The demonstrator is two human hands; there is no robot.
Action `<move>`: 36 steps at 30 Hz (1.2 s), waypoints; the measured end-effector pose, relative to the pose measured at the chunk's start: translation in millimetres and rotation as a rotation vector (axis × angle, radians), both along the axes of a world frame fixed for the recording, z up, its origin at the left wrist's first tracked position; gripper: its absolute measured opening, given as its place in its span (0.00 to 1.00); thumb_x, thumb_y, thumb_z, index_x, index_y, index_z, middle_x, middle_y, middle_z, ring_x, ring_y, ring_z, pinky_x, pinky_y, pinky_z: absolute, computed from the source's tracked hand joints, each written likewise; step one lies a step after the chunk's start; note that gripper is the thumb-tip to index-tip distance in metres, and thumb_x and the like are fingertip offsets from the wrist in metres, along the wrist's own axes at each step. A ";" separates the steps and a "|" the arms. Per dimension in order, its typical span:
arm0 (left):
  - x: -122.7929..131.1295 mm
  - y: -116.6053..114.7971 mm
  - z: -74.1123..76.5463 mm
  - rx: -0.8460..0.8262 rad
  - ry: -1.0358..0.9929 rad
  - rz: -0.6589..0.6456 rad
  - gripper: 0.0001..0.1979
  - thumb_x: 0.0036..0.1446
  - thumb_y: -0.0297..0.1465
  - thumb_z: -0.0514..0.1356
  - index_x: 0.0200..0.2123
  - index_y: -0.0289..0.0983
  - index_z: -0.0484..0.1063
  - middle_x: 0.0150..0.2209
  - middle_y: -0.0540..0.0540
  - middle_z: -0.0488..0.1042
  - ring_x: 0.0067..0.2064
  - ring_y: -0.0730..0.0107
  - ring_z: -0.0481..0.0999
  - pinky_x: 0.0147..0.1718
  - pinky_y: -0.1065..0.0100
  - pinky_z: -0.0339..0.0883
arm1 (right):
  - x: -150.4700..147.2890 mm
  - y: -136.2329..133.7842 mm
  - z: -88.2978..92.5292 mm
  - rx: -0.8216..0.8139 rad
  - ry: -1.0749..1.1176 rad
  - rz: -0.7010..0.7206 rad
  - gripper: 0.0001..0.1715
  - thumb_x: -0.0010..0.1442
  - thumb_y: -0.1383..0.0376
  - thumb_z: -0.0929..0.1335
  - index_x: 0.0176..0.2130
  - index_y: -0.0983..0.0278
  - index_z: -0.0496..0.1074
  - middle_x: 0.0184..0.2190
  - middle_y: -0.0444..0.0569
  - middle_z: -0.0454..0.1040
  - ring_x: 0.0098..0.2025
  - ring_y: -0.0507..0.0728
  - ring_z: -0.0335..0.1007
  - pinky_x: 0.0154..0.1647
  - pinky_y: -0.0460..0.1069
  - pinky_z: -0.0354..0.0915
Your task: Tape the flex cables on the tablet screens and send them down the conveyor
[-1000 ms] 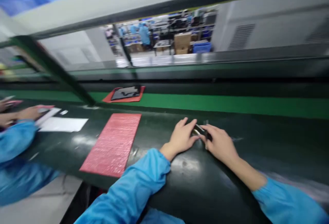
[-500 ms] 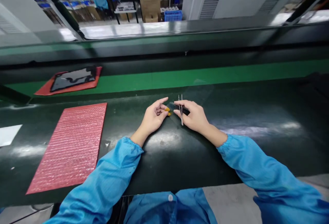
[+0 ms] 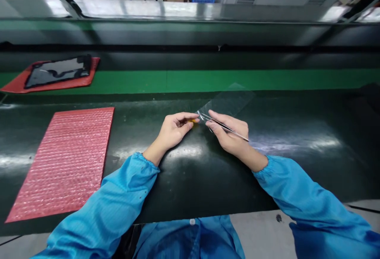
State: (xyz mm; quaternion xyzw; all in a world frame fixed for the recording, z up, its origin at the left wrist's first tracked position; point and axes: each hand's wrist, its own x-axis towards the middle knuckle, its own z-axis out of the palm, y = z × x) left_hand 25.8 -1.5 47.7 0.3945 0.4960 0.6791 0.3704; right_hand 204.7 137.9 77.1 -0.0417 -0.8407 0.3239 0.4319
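My right hand [image 3: 233, 132] is closed around metal tweezers [image 3: 230, 129], whose tips point left toward my left fingertips. A clear plastic film [image 3: 233, 99] slants from between my hands up to the right, partly behind my right fingers. My left hand [image 3: 175, 128] is closed at the fingertips by the film's near left corner, and it seems to pinch that corner. Something yellow [image 3: 194, 120] shows at my left fingertips; whether it covers them or is held cannot be made out.
A red bubble-wrap sheet [image 3: 67, 160] lies on the dark green worktop [image 3: 192, 187] at left. On the green ledge [image 3: 133, 81] behind it, a black flat panel [image 3: 57, 72] rests on another red bubble-wrap piece [image 3: 95, 67]. A dark object [image 3: 368, 102] sits at far right.
The tweezers have swung from upright to slanting, tips now toward my left hand. The dark piece that showed by my right fingers is no longer visible. The head view has tilted down.
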 end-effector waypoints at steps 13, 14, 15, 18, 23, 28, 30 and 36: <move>5.3 -1.1 2.8 -0.104 -0.072 -0.079 0.31 0.53 0.30 0.74 0.61 0.35 0.80 0.48 0.44 0.78 0.44 0.69 0.79 0.44 0.71 0.75 | -4.1 5.7 7.4 -0.126 -0.078 -0.060 0.15 0.68 0.50 0.77 0.39 0.59 0.83 0.38 0.51 0.83 0.40 0.61 0.81 0.45 0.57 0.79; 4.9 -2.6 4.8 -0.121 -0.100 -0.146 0.30 0.53 0.30 0.74 0.61 0.34 0.80 0.48 0.43 0.79 0.45 0.68 0.80 0.46 0.71 0.75 | -3.2 5.5 7.6 -0.138 -0.064 -0.031 0.14 0.69 0.51 0.77 0.39 0.59 0.82 0.39 0.51 0.83 0.42 0.61 0.81 0.47 0.57 0.79; 4.2 -4.2 7.2 -0.139 -0.120 -0.223 0.29 0.54 0.29 0.74 0.60 0.34 0.80 0.48 0.42 0.81 0.45 0.68 0.81 0.46 0.70 0.75 | -1.8 4.9 7.1 -0.165 -0.050 0.005 0.13 0.70 0.52 0.76 0.40 0.59 0.82 0.41 0.52 0.83 0.43 0.61 0.82 0.48 0.58 0.78; 2.5 -8.2 14.4 -0.187 -0.125 -0.421 0.28 0.53 0.27 0.73 0.58 0.32 0.79 0.44 0.41 0.83 0.43 0.66 0.83 0.43 0.70 0.75 | 3.6 0.8 3.3 -0.282 -0.037 0.112 0.13 0.73 0.53 0.74 0.44 0.60 0.80 0.43 0.52 0.83 0.44 0.61 0.83 0.47 0.57 0.79; 5.6 -10.5 16.6 -0.205 -0.098 -0.315 0.24 0.54 0.28 0.74 0.53 0.34 0.73 0.42 0.42 0.83 0.45 0.61 0.85 0.44 0.69 0.77 | 6.0 -5.8 1.1 -0.313 -0.131 0.136 0.17 0.73 0.51 0.74 0.44 0.62 0.80 0.40 0.53 0.83 0.41 0.60 0.82 0.44 0.55 0.79; 9.1 -12.6 13.7 -0.203 -0.004 -0.198 0.17 0.58 0.29 0.72 0.47 0.35 0.71 0.41 0.43 0.83 0.47 0.61 0.85 0.44 0.69 0.77 | -1.0 -4.4 -2.6 -0.410 -0.235 0.090 0.25 0.72 0.45 0.74 0.41 0.64 0.79 0.38 0.53 0.82 0.38 0.58 0.80 0.39 0.52 0.77; 8.7 -13.3 14.2 -0.208 0.013 -0.214 0.16 0.59 0.29 0.71 0.48 0.34 0.72 0.43 0.42 0.83 0.48 0.61 0.85 0.47 0.67 0.77 | -2.3 -2.8 -4.5 -0.477 -0.235 0.102 0.25 0.71 0.44 0.74 0.41 0.64 0.78 0.37 0.52 0.82 0.37 0.57 0.80 0.37 0.51 0.77; 8.9 -13.5 16.5 -0.209 -0.020 -0.247 0.21 0.62 0.31 0.72 0.53 0.37 0.69 0.41 0.44 0.82 0.48 0.60 0.85 0.46 0.67 0.77 | -2.5 -4.1 0.6 -0.401 -0.240 0.144 0.24 0.69 0.44 0.76 0.41 0.63 0.81 0.40 0.53 0.82 0.43 0.60 0.81 0.45 0.54 0.79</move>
